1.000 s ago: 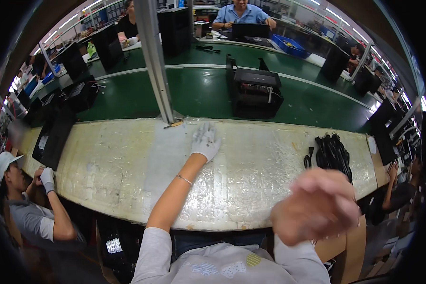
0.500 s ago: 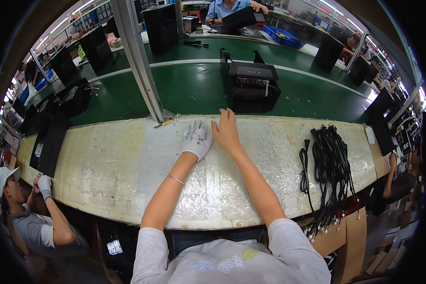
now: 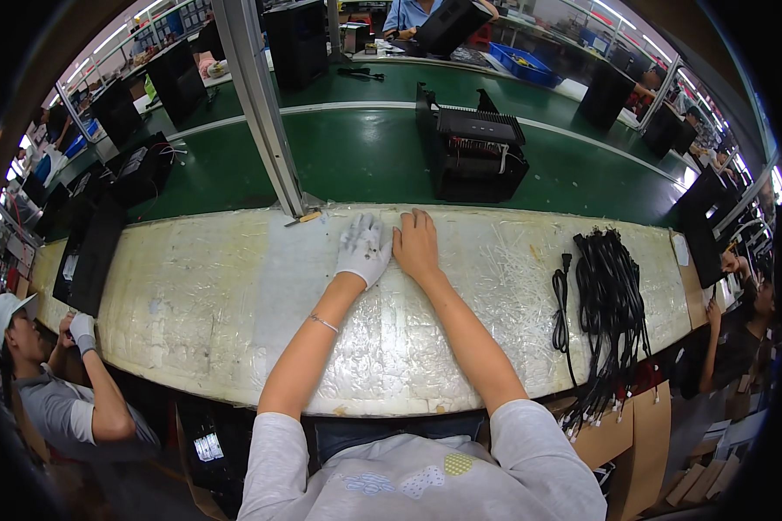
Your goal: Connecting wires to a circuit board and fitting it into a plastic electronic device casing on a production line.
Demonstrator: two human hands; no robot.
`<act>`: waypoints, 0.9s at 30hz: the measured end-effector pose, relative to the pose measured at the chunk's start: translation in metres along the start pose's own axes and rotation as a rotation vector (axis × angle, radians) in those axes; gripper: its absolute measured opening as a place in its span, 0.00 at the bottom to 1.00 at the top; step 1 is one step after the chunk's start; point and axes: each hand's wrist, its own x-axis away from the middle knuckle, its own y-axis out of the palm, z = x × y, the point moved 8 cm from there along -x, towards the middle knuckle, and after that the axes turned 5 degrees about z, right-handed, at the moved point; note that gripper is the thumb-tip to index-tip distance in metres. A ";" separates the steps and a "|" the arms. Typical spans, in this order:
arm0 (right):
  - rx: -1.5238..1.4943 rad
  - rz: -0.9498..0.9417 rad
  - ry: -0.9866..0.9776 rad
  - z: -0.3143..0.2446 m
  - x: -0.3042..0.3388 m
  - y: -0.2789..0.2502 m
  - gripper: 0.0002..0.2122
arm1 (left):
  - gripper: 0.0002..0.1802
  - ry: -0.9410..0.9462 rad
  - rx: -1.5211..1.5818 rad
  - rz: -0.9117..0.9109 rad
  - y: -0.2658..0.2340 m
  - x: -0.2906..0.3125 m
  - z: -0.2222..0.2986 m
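My left hand, in a white glove with dark smudges, lies flat on the film-covered worktable, holding nothing. Beside it, my bare right hand rests palm down by the table's far edge, fingers stretched out and free of any object. Just beyond my right hand, on the green conveyor, stands a black device housing with a ribbed top and a white cable at its side. A small tool with a tan handle lies by the foot of the metal post, past my left hand.
Bundled black power cords hang over the table's near right edge, with white cable ties scattered beside them. A cardboard box stands below. Black housings sit on the conveyor at left. Co-workers sit at both sides.
My right hand has lowered from a raised, tilted pose to lie flat on the table. The black housing on the conveyor has shifted slightly right. Across the line, a person has tilted a black box more upright.
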 end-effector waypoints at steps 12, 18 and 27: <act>-0.012 -0.022 -0.027 -0.008 -0.002 0.003 0.14 | 0.30 -0.049 0.004 -0.056 -0.009 0.002 -0.003; 0.048 -0.027 -0.016 0.005 0.002 0.003 0.15 | 0.31 -0.094 0.109 -0.049 0.004 0.005 0.001; 0.061 0.011 -0.137 -0.005 0.002 0.002 0.14 | 0.31 -0.067 0.122 -0.081 -0.007 0.008 0.003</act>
